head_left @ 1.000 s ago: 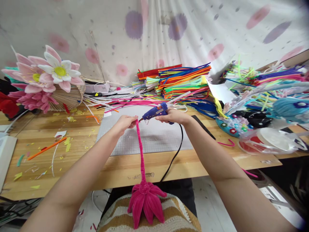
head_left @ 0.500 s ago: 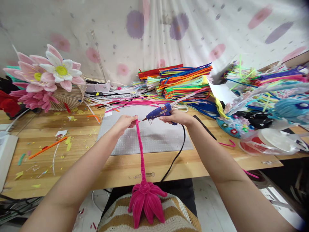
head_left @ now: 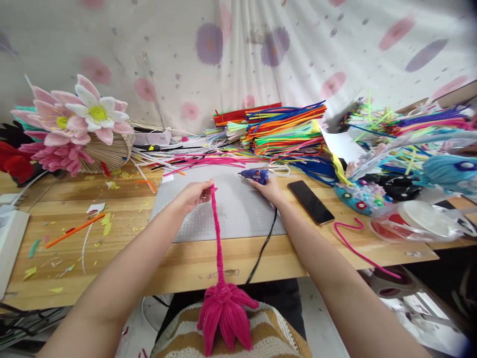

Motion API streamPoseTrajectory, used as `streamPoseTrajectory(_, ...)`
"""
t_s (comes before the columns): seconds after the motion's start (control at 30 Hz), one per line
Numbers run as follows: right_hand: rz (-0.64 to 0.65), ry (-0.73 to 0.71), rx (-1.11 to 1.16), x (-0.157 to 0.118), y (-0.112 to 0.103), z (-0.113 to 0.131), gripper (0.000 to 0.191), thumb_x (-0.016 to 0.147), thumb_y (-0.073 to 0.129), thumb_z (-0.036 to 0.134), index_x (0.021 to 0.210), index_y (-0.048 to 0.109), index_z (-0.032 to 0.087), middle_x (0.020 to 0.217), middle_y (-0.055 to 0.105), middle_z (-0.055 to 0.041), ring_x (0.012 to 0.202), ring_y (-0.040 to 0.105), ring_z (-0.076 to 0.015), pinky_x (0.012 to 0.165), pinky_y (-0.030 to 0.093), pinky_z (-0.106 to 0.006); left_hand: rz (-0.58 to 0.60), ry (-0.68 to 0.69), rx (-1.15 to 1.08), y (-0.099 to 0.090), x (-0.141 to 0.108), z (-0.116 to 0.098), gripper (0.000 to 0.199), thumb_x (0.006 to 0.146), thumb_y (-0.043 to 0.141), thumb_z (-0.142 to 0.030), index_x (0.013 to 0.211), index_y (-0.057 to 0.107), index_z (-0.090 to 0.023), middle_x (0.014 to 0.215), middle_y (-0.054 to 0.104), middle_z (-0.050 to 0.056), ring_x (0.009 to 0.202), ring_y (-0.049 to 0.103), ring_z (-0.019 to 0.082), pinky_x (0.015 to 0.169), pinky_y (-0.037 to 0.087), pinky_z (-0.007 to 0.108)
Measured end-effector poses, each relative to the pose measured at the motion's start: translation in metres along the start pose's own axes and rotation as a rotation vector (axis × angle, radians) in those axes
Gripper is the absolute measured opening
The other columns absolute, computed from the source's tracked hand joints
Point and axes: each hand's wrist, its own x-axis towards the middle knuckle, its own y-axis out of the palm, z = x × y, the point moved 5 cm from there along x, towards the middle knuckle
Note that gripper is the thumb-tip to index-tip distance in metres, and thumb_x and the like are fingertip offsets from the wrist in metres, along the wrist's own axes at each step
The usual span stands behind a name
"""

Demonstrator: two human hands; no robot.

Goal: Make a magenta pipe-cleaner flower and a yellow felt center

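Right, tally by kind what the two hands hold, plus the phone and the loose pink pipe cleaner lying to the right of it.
Magenta flower, by its stem in the left hand: 1
Blue glue gun, in the right hand: 1
Black phone: 1
Pink pipe cleaner: 1
Total: 4

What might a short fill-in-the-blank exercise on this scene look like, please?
1. The left hand holds the pink flower by its ____.
2. The glue gun in the right hand is coloured ____.
3. The phone lies to the person's ____ of the grey mat.
4. The white flower has a ____ centre.

Missing words: stem; blue; right; yellow.
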Motion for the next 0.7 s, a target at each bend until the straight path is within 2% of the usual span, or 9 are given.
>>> streamPoseTrajectory(0.07, -0.017, -0.003, -0.073, -0.002, -0.001, 0.003, 0.048, 0.064, 0.057, 0.060, 0.084, 0.062, 0.016, 0.080, 0.064, -0.0081, 0.075, 0.058, -0.0212, 0.067, 0.043, -0.033, 0.024, -0.022, -0.048, 0.001, 0.001, 0.002, 0.019, 0.069, 0.066, -0.027, 0.060, 0.061, -0.012, 0.056, 0.058, 0.001, 0.048, 0.048, 0.006, 0.052, 0.040, 0.020)
streamPoseTrajectory(0.17, -0.218, -0.020, -0.202, -0.017, -0.016, 0.007, 0.051, 0.059, 0.061, 0.061, 0.084, 0.057, 0.016, 0.086, 0.062, -0.0093, 0.081, 0.056, -0.0219, 0.069, 0.042, -0.032, 0.031, -0.045, -0.100, 0.001, 0.001, 0.004, 0.018, 0.072, 0.064, -0.026, 0.061, 0.060, -0.012, 0.056, 0.058, 0.000, 0.048, 0.050, 0.006, 0.052, 0.041, 0.019)
streamPoseTrajectory(0.23, -0.320, 0.071, -0.256, -0.034, -0.025, 0.006, 0.052, 0.057, 0.061, 0.063, 0.079, 0.052, 0.017, 0.079, 0.059, -0.0074, 0.076, 0.054, -0.0205, 0.065, 0.041, -0.031, 0.023, -0.051, -0.126, 0.001, 0.001, 0.004, 0.019, 0.074, 0.062, -0.026, 0.061, 0.059, -0.012, 0.056, 0.058, 0.000, 0.049, 0.051, 0.006, 0.052, 0.041, 0.018)
streamPoseTrajectory(0.27, -0.297, 0.115, -0.254, -0.042, -0.024, 0.005, 0.050, 0.057, 0.060, 0.064, 0.075, 0.050, 0.018, 0.073, 0.057, -0.0053, 0.070, 0.053, -0.0190, 0.062, 0.040, -0.030, 0.021, -0.051, -0.138, 0.001, 0.001, 0.004, 0.019, 0.075, 0.062, -0.026, 0.061, 0.059, -0.012, 0.055, 0.057, 0.000, 0.049, 0.051, 0.005, 0.051, 0.041, 0.018)
streamPoseTrajectory(0.4, 0.165, 0.042, -0.028, -0.071, 0.014, 0.034, 0.039, 0.068, 0.056, 0.057, 0.061, 0.046, 0.019, 0.062, 0.055, -0.0020, 0.060, 0.050, -0.0132, 0.057, 0.038, -0.026, 0.032, -0.030, -0.164, 0.008, 0.002, 0.002, 0.018, 0.073, 0.063, -0.025, 0.062, 0.057, -0.013, 0.054, 0.055, -0.001, 0.048, 0.049, 0.005, 0.051, 0.040, 0.018)
streamPoseTrajectory(0.47, 0.479, 0.024, 0.260, -0.084, 0.044, 0.062, 0.034, 0.073, 0.054, 0.052, 0.071, 0.053, 0.019, 0.073, 0.062, -0.0032, 0.063, 0.053, -0.0118, 0.057, 0.040, -0.024, 0.029, -0.010, -0.169, 0.012, 0.001, 0.001, 0.017, 0.071, 0.065, -0.026, 0.063, 0.057, -0.014, 0.055, 0.056, -0.001, 0.049, 0.050, 0.006, 0.051, 0.040, 0.018)
streamPoseTrajectory(0.53, 0.705, 0.013, 0.538, -0.093, 0.068, 0.092, 0.031, 0.075, 0.055, 0.048, 0.084, 0.057, 0.018, 0.084, 0.065, -0.0041, 0.074, 0.058, -0.0118, 0.063, 0.044, -0.023, 0.021, -0.015, -0.155, 0.015, -0.001, 0.000, 0.019, 0.071, 0.066, -0.029, 0.062, 0.057, -0.013, 0.055, 0.055, -0.001, 0.048, 0.048, 0.006, 0.049, 0.038, 0.019)
streamPoseTrajectory(0.6, 0.773, 0.057, 0.728, -0.094, 0.083, 0.112, 0.027, 0.074, 0.058, 0.043, 0.085, 0.058, 0.018, 0.082, 0.066, -0.0031, 0.074, 0.059, -0.0103, 0.066, 0.045, -0.022, 0.022, -0.036, -0.127, 0.015, -0.004, -0.001, 0.025, 0.071, 0.064, -0.034, 0.059, 0.055, -0.013, 0.053, 0.053, -0.001, 0.044, 0.044, 0.006, 0.044, 0.034, 0.020)
streamPoseTrajectory(0.7, 0.737, 0.165, 0.838, -0.091, 0.096, 0.120, 0.020, 0.073, 0.062, 0.035, 0.074, 0.056, 0.016, 0.068, 0.064, -0.0009, 0.060, 0.058, -0.0077, 0.056, 0.045, -0.019, 0.056, -0.012, -0.107, 0.012, -0.009, -0.006, 0.030, 0.070, 0.062, -0.040, 0.056, 0.052, -0.014, 0.051, 0.050, -0.001, 0.043, 0.041, 0.007, 0.043, 0.032, 0.022)
